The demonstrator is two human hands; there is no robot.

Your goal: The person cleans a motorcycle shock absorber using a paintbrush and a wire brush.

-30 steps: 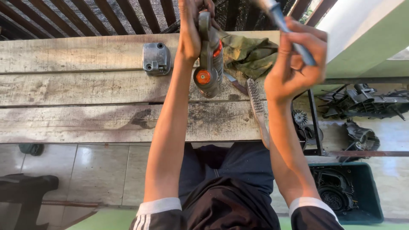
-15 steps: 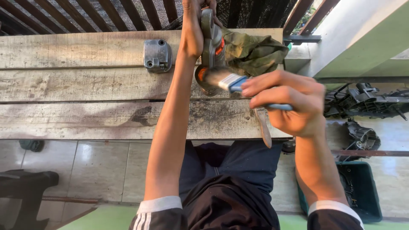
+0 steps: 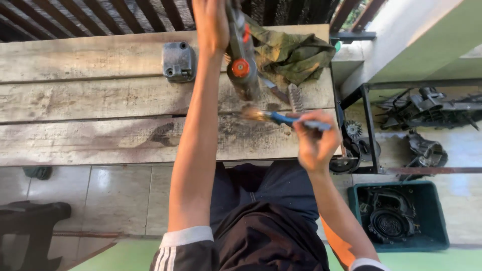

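While the wooden workbench (image 3: 100,100) shows a grey metal cover (image 3: 177,61) lying loose at its left, the left hand (image 3: 211,22) grips a grimy engine part (image 3: 242,60) with an orange cap, held upright on the planks. Just right of it, the right hand (image 3: 314,143) closes around a blue-handled brush (image 3: 281,119), bristles at the part's base. Cleaning looks underway; grime remains. A green rag (image 3: 293,52) lies beyond; further right, a bin (image 3: 401,241) holds more parts.
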